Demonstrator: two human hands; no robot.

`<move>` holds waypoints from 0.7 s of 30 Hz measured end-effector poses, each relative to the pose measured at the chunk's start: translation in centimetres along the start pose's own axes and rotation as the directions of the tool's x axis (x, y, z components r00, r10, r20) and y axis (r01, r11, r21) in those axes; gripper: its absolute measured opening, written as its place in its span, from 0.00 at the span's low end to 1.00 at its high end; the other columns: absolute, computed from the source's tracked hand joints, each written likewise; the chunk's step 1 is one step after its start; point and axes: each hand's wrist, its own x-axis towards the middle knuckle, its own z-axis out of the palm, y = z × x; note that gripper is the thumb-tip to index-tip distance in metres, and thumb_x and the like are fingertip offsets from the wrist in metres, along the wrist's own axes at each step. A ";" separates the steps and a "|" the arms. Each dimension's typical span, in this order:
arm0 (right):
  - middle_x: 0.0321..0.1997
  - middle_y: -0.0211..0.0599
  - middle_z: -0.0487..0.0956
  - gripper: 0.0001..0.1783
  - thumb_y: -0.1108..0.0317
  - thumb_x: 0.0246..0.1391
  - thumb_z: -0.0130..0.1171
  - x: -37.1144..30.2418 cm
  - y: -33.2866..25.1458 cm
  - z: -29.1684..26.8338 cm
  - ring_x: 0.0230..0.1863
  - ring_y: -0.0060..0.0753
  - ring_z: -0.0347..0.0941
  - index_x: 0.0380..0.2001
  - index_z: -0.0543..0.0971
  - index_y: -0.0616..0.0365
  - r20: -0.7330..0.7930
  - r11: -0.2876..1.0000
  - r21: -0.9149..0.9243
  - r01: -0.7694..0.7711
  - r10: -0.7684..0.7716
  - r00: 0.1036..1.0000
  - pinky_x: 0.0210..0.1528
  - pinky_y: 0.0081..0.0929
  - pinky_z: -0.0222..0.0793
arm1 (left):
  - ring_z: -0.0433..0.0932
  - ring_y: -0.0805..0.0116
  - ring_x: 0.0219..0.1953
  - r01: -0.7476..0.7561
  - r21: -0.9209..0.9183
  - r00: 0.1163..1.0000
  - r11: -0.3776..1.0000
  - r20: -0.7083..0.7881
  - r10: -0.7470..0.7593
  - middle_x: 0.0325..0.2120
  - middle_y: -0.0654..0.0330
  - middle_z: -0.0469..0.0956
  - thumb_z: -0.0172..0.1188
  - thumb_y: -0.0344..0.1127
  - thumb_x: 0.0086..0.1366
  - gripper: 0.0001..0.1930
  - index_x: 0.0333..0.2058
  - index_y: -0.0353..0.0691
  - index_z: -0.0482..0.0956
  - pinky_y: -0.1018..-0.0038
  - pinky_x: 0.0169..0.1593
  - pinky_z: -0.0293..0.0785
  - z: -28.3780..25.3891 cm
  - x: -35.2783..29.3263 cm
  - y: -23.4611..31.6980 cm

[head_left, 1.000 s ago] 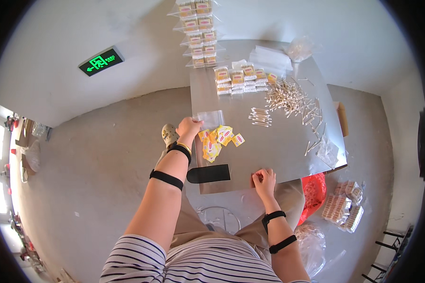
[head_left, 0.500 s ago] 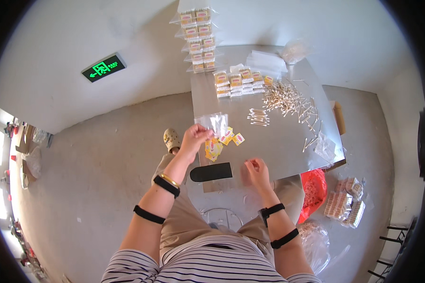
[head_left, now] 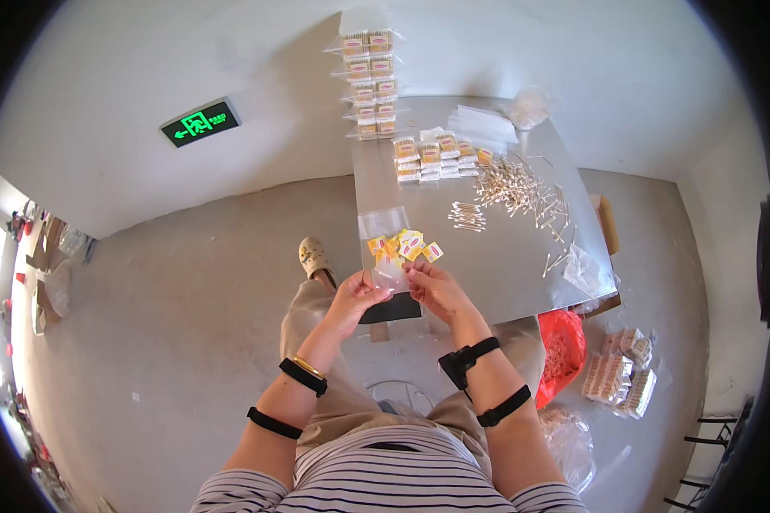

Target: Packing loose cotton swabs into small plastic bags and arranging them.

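Over the table's front left corner, my left hand (head_left: 358,301) pinches a small clear plastic bag (head_left: 390,279). My right hand (head_left: 439,292) is closed at the bag's other side, thumb and fingertips at its edge. Just beyond them lie several yellow and white printed cards (head_left: 411,244), partly behind the bag. A few more clear bags (head_left: 382,223) lie flat past the cards. A black pad (head_left: 402,309) rests below my hands, partly covered by them. Farther right is a short row of cotton swabs (head_left: 468,216), apart from a loose heap of swabs (head_left: 515,185).
Packed swab bags (head_left: 429,156) sit in rows at the back, beside a tall stack of them (head_left: 370,90). Clear plastic sheets (head_left: 483,125) lie behind. Off the table's right side are a red bag (head_left: 561,349) and bundled packs (head_left: 612,376) on the floor.
My left hand has come down toward me with the small bag. My right hand has moved left and up to meet it, and its fingers are now at the bag.
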 end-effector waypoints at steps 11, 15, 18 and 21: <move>0.31 0.31 0.81 0.11 0.69 0.58 0.66 14.3 1.0 -3.6 0.31 0.22 0.76 0.41 0.79 0.63 -0.429 0.847 -0.272 0.457 -0.532 0.730 0.34 0.21 0.72 | 0.77 0.57 0.60 0.020 -0.249 0.981 0.968 -0.184 -0.067 0.61 0.46 0.74 0.59 0.28 0.68 0.05 0.33 0.46 0.73 0.63 0.64 0.73 -1.7 -2.1 1.4; 0.33 0.33 0.82 0.16 0.66 0.55 0.69 14.9 1.5 -3.6 0.33 0.27 0.78 0.45 0.80 0.60 -0.358 0.872 -0.396 0.288 -0.435 0.826 0.38 0.25 0.75 | 0.76 0.53 0.61 -0.038 -0.402 0.991 0.915 -0.130 -0.017 0.62 0.44 0.72 0.56 0.30 0.67 0.07 0.29 0.49 0.71 0.59 0.66 0.70 -2.7 -2.8 0.6; 0.36 0.34 0.83 0.16 0.64 0.57 0.65 12.4 1.4 -3.8 0.38 0.29 0.80 0.46 0.81 0.60 -0.209 0.645 -0.731 0.222 -0.523 0.826 0.41 0.26 0.75 | 0.75 0.52 0.62 -0.039 -0.457 0.991 0.889 -0.129 -0.023 0.62 0.43 0.72 0.54 0.32 0.67 0.07 0.28 0.50 0.70 0.58 0.68 0.67 -2.7 -2.6 0.2; 0.37 0.31 0.83 0.12 0.64 0.63 0.60 6.7 2.1 0.0 0.39 0.25 0.80 0.43 0.82 0.60 -0.045 0.885 -0.465 0.027 -0.055 0.997 0.42 0.24 0.74 | 0.75 0.51 0.62 -0.063 -0.482 0.987 0.874 -0.162 -0.019 0.60 0.42 0.74 0.53 0.33 0.66 0.06 0.28 0.50 0.70 0.57 0.68 0.67 -3.0 -3.1 -0.5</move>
